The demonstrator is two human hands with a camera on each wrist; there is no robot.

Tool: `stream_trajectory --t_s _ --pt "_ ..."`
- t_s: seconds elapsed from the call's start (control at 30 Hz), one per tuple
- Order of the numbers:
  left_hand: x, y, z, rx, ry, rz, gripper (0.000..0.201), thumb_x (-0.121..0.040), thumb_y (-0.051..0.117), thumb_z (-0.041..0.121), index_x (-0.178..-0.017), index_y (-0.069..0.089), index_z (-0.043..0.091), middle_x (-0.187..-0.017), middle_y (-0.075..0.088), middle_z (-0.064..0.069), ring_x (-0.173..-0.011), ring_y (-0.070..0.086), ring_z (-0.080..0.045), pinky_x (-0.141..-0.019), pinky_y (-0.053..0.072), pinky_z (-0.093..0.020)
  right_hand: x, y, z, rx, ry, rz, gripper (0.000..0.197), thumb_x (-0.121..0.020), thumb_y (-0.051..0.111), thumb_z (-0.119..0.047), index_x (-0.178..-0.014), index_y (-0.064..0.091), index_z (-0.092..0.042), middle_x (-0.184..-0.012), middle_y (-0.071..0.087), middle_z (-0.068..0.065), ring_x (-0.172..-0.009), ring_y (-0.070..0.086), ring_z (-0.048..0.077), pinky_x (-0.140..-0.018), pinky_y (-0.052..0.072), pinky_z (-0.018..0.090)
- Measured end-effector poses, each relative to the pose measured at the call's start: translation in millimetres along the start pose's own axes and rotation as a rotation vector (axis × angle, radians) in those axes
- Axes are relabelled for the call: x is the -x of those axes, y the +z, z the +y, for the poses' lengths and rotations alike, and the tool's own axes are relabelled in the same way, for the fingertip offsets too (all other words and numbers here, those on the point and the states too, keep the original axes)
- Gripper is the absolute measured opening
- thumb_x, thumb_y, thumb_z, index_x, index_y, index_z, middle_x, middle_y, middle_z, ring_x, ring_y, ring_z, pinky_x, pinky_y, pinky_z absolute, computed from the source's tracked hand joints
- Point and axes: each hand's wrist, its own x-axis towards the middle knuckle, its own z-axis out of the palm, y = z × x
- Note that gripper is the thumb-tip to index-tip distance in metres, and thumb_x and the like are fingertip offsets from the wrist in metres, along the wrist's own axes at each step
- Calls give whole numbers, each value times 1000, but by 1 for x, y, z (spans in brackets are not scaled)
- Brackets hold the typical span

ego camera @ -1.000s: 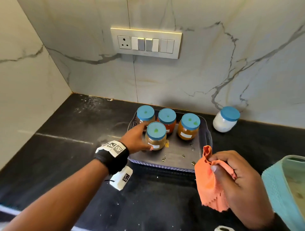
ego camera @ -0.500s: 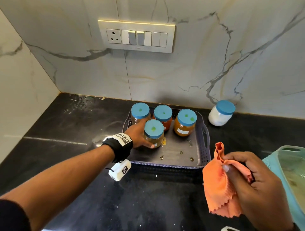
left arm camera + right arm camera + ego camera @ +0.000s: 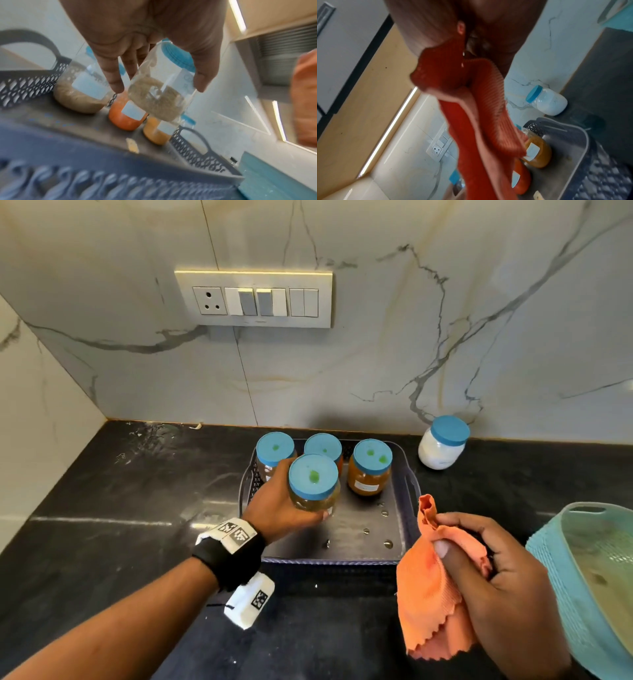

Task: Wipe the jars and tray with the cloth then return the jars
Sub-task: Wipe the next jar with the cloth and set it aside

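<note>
My left hand (image 3: pixel 291 508) grips a blue-lidded jar (image 3: pixel 313 482) of brown grains and holds it lifted above the grey tray (image 3: pixel 400 529); in the left wrist view the jar (image 3: pixel 161 94) hangs tilted between thumb and fingers, clear of the tray floor. Three more blue-lidded jars stand at the back of the tray: one at the left (image 3: pixel 275 451), one in the middle (image 3: pixel 323 447) and one at the right (image 3: pixel 370 467). My right hand (image 3: pixel 486 570) clutches a bunched orange cloth (image 3: pixel 428 604) in front of the tray's right corner, also seen as the cloth (image 3: pixel 471 108).
A white-filled jar (image 3: pixel 443 443) with a blue lid stands on the black counter by the wall, right of the tray. A teal basket (image 3: pixel 589 583) sits at the right edge. A switch panel (image 3: pixel 253 299) is on the marble wall. Small spots dot the tray floor.
My left hand has closed round the front jar and lifted it off the tray floor. The right hand with the cloth stays in front of the tray's right corner.
</note>
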Motion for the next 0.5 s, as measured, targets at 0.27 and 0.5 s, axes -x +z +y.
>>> stream_trajectory --t_s 0.27,0.5 --pt "64 -15 36 81 170 156 91 -60 96 22 -132 42 41 -130 60 20 -121 59 3 -97 46 -12 -5 15 -20 -143 100 -38 39 -88 69 -15 -112 62 -45 -100 67 -21 -87 64 2 -68 56 32" --pt "103 -12 44 146 273 149 95 -63 93 22 -140 39 33 -132 63 8 -120 64 -12 -97 54 -34 -14 39 -54 63 -442 -28 26 -83 72 -7 -106 74 -20 -116 67 -9 -115 59 1 -99 47 19"
